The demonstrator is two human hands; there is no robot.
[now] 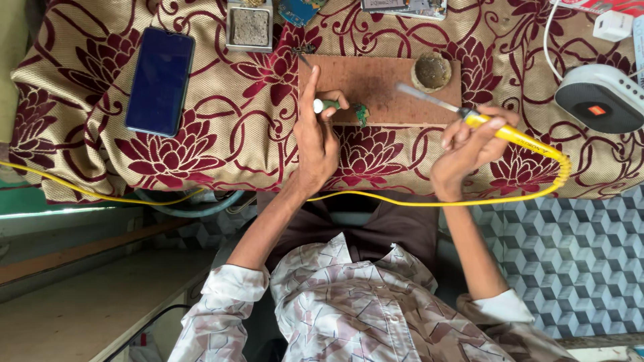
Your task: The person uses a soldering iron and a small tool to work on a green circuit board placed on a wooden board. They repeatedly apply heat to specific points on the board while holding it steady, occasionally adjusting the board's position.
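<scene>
1. Where the right hand (469, 144) grips it right of centre, the soldering iron (483, 124) lies on a slant: its yellow handle runs down to the right, and its metal tip points up and left over the board (382, 84).
2. The iron's long axis runs from the upper middle of the frame toward the right edge, and its yellow cord (402, 201) loops back from the handle's end across the lower edge of the cloth (221, 127).
3. In the left hand (315, 144), at centre, is a small green part (335, 106) with a pale round end; it lies roughly level, at the board's lower edge.
4. A round tin (433, 70) sits on the board's upper right corner, just above the iron's tip.
5. A dark phone (159, 80) lies in the upper left, well apart from both hands; a sponge tray (249, 27) stands at the top edge beside it.
6. A round speaker (597, 100) lies at the right edge, near the iron's handle, with a white cable (549, 47) and a white plug (612, 25) above it.
7. The left hand's fingers are pinched on the green part, with the index finger stretched up onto the board.
8. The right hand's fingers are curled tight around the yellow handle like a pen; both forearms reach up from the bottom of the frame.
</scene>
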